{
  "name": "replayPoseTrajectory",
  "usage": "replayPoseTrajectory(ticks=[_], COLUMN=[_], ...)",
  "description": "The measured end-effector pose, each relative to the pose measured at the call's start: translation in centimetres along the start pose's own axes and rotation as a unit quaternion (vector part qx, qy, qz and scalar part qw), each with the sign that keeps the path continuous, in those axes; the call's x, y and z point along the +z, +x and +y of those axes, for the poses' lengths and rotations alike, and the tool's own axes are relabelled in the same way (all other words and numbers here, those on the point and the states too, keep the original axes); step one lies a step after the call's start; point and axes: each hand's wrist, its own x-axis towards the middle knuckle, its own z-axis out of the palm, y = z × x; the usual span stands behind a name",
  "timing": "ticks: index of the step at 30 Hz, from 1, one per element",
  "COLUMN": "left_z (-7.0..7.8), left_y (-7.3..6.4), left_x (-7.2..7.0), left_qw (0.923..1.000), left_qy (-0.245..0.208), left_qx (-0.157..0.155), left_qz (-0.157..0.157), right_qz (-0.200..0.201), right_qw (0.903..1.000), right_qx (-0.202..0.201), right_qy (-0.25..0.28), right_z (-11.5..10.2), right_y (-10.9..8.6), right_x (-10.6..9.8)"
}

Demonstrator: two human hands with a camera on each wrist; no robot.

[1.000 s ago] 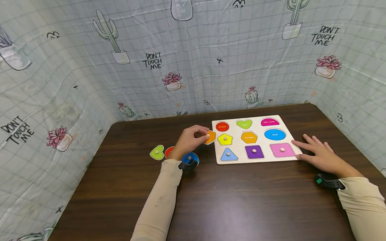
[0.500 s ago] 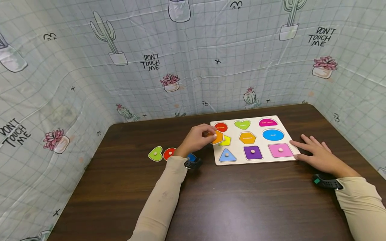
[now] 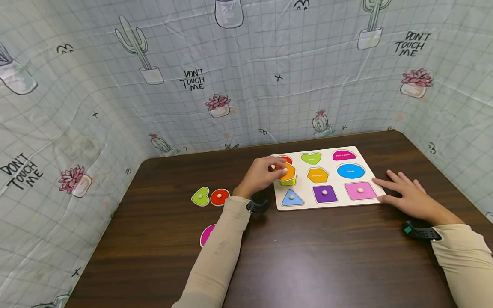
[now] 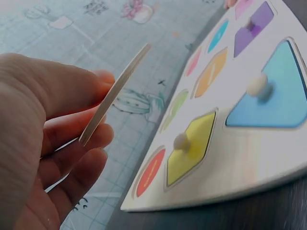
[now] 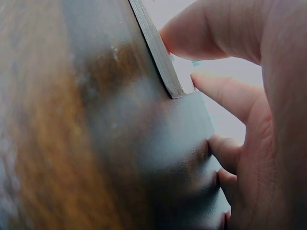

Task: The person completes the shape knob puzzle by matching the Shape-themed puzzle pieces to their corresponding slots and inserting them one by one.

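My left hand (image 3: 261, 174) pinches an orange hexagon puzzle piece (image 3: 287, 172) between thumb and fingers, above the left side of the white puzzle board (image 3: 301, 176). In the left wrist view the hexagon piece (image 4: 115, 93) is tilted and seen edge-on. It overlaps the yellow pentagon piece (image 4: 195, 143) in the head view. A blue triangle (image 3: 288, 201), a purple square (image 3: 319, 195) and a pink rectangle (image 3: 369, 195) sit in their recesses. The orange hexagon recess (image 3: 317, 175) is bare. My right hand (image 3: 408, 196) lies with spread fingers, thumb and index finger touching the board's right edge.
Left of my left hand, a green heart piece (image 3: 200, 196) and a red circle piece (image 3: 220, 197) lie on the dark wooden table (image 3: 308, 265). My left forearm partly covers a magenta piece (image 3: 206, 233). Printed fabric (image 3: 250, 85) hangs behind and at both sides.
My left hand has carried the orange hexagon piece rightward, from the board's left edge to over the yellow pentagon. The right hand stays at the board's edge.
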Motion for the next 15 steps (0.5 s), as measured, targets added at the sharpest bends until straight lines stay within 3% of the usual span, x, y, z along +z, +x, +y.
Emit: replayPoseTrajectory(ticks=[15], left_z=[1.1], left_y=[1.2], left_x=[1.7], left_qw=[0.9995], left_qy=[0.012], left_qx=[-0.024], left_qz=[0.017], right_qz=[0.002], right_qw=[1.0], right_qx=[-0.003], right_qy=[-0.004], right_z=[-0.2], right_y=[0.1], right_x=[0.0])
